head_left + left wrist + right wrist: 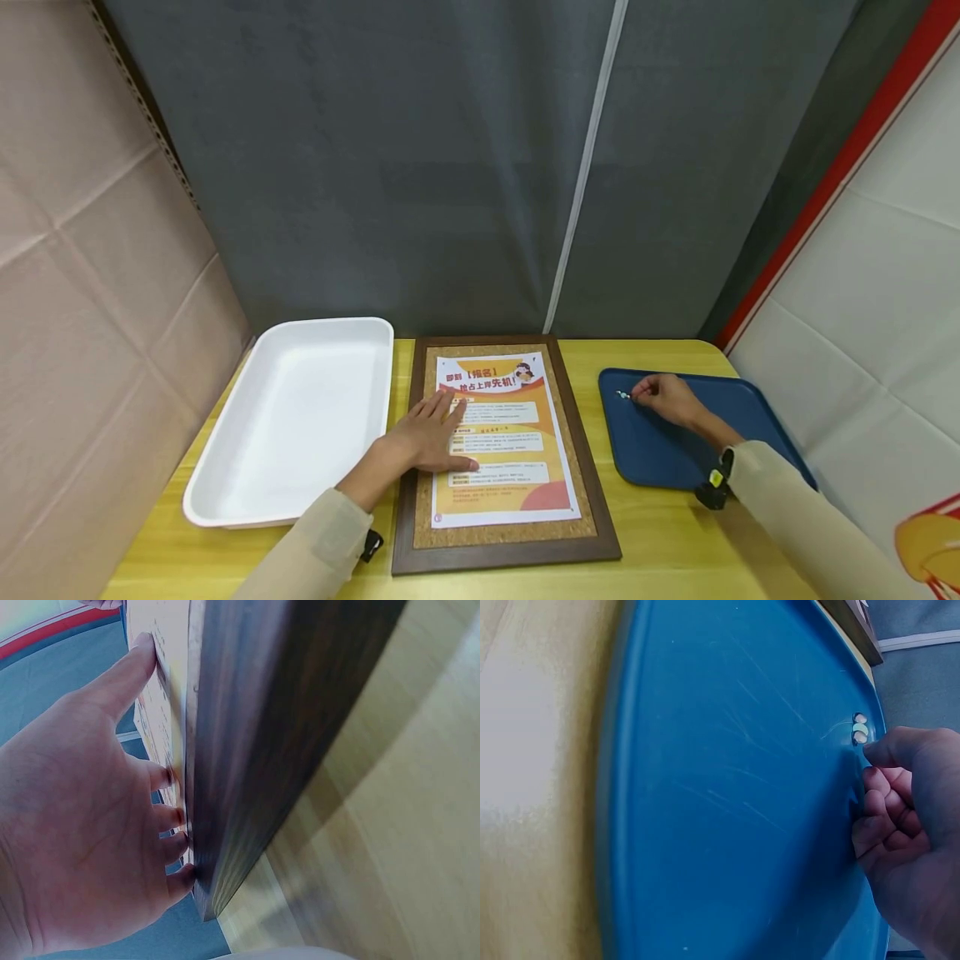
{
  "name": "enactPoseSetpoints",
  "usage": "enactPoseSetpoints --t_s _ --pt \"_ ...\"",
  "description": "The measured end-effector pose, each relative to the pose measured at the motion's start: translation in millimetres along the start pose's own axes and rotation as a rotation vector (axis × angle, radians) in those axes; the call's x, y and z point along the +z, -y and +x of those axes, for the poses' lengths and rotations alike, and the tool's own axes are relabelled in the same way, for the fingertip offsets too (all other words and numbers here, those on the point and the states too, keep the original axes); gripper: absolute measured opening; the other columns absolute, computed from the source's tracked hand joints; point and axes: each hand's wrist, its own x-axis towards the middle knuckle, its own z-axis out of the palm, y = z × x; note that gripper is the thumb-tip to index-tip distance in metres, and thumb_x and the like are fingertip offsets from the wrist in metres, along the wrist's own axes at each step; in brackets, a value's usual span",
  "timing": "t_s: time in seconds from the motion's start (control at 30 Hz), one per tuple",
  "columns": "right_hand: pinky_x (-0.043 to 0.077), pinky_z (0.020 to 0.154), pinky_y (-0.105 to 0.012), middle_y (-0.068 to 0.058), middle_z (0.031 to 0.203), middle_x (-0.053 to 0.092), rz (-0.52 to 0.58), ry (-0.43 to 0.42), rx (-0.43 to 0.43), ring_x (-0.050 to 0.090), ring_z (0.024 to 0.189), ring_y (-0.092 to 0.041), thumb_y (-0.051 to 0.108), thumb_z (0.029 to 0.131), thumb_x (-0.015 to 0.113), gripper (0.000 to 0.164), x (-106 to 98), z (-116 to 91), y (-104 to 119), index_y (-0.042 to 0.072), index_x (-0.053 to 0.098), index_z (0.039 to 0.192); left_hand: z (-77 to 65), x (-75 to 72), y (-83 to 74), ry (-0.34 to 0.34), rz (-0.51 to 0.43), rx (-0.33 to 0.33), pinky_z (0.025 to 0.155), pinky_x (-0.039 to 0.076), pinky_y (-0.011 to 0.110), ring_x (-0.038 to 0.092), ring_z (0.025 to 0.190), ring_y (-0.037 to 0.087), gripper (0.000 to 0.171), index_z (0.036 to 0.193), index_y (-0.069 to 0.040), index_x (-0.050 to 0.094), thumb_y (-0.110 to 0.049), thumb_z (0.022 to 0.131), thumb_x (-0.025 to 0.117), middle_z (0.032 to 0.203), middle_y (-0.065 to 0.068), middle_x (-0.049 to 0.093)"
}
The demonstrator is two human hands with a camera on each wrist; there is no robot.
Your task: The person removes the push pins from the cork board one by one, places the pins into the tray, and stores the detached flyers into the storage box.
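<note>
My left hand (pixel 429 435) lies with fingers spread on a printed orange and white poster (pixel 517 492), pressing it against a cork board (pixel 588 483) in a dark brown frame (pixel 510 553). In the left wrist view, the fingertips and thumb touch the poster just past the frame's edge. Over the blue tray (pixel 652 467), my right hand (pixel 670 400) has its fingers curled, thumb and index fingertips close together. Right beside them lie a few tiny shiny pieces (pixel 860 728), like thumbtacks, near the tray's far edge. I cannot tell whether the fingertips pinch one.
A deep white tray (pixel 300 417) stands to the left of the framed board. Everything rests on a yellow wood-grain table (pixel 660 542). A dark grey partition (pixel 375 167) rises behind the table, with pale panels at both sides.
</note>
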Motion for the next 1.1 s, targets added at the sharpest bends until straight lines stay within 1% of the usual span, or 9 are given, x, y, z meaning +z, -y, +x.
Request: enactPoseSetpoints --t_s 0.17,0.3,0.4,0.53,0.67,0.7,0.77,0.93,1.1 --pt "0.052 0.073 -0.026 -0.008 0.093 0.071 0.012 -0.013 0.001 0.061 0.084 -0.018 0.008 0.102 0.068 0.010 -1 -3 2 -0.001 0.073 0.103 -2.1 -2.1 -0.5 0.001 -0.009 0.001 0.130 0.018 0.053 0.012 0.164 0.035 0.110 0.171 -0.011 0.018 -0.079 0.093 0.056 0.177 0.018 0.010" --pt "0.051 0.071 -0.025 -0.008 0.093 0.070 0.014 -0.028 -0.019 0.060 0.084 -0.018 0.008 0.102 0.069 0.010 -2 -6 4 -0.001 0.073 0.104 -1.0 -1.5 1.0 0.000 -0.025 0.000 0.131 0.017 0.053 0.011 0.164 0.035 0.110 0.171 -0.010 0.018 -0.078 0.094 0.058 0.177 0.018 0.010" --pt "0.050 0.069 -0.025 -0.008 0.093 0.070 0.017 -0.043 -0.040 0.060 0.083 -0.018 0.008 0.102 0.070 0.009 -2 -7 8 0.000 0.073 0.105 2.7 2.7 3.3 0.009 -0.024 -0.009 0.131 0.014 0.053 0.007 0.165 0.035 0.110 0.172 -0.012 0.014 -0.078 0.094 0.057 0.178 0.018 0.005" --pt "0.052 0.069 -0.024 -0.008 0.094 0.071 0.018 -0.047 -0.068 0.061 0.083 -0.016 0.007 0.101 0.070 0.008 -2 -11 14 0.000 0.073 0.105 9.0 12.2 8.0 -0.005 -0.028 -0.009 0.132 0.011 0.053 0.004 0.165 0.034 0.111 0.172 -0.013 0.012 -0.079 0.094 0.056 0.178 0.016 0.002" --pt "0.054 0.069 -0.024 -0.007 0.095 0.073 0.024 -0.042 -0.110 0.063 0.083 -0.013 0.007 0.101 0.071 0.007 -2 -15 22 0.002 0.074 0.105 12.3 17.1 11.5 -0.030 -0.039 0.000 0.131 0.013 0.054 0.006 0.165 0.034 0.110 0.172 -0.014 0.015 -0.079 0.093 0.056 0.178 0.016 0.004" --pt "0.054 0.069 -0.024 -0.006 0.095 0.073 0.026 -0.040 -0.121 0.064 0.083 -0.012 0.007 0.101 0.071 0.007 -1 -16 24 0.002 0.074 0.105 12.4 17.1 11.7 -0.029 -0.039 0.000 0.131 0.013 0.054 0.006 0.165 0.034 0.110 0.172 -0.014 0.014 -0.079 0.093 0.056 0.178 0.016 0.004" --pt "0.054 0.069 -0.025 -0.005 0.095 0.073 0.033 -0.037 -0.149 0.064 0.082 -0.011 0.008 0.101 0.072 0.008 0 -17 29 0.002 0.074 0.105 8.7 11.8 9.1 -0.022 -0.040 0.000 0.131 0.014 0.053 0.007 0.165 0.034 0.108 0.172 -0.014 0.015 -0.078 0.094 0.056 0.178 0.016 0.005" --pt "0.053 0.067 -0.026 -0.003 0.092 0.071 0.045 -0.017 -0.199 0.063 0.080 -0.010 0.009 0.100 0.073 0.009 3 -19 39 0.002 0.074 0.105 -1.5 -0.7 2.4 -0.006 -0.058 0.007 0.131 0.015 0.053 0.010 0.164 0.036 0.105 0.171 -0.009 0.019 -0.072 0.097 0.058 0.177 0.020 0.008" --pt "0.053 0.065 -0.027 -0.001 0.091 0.070 0.060 0.008 -0.229 0.062 0.078 -0.010 0.009 0.100 0.073 0.009 8 -21 51 0.002 0.075 0.105 -2.2 -1.4 2.7 -0.003 -0.055 0.015 0.131 0.014 0.053 0.009 0.164 0.036 0.105 0.171 -0.010 0.018 -0.073 0.097 0.058 0.177 0.019 0.008"
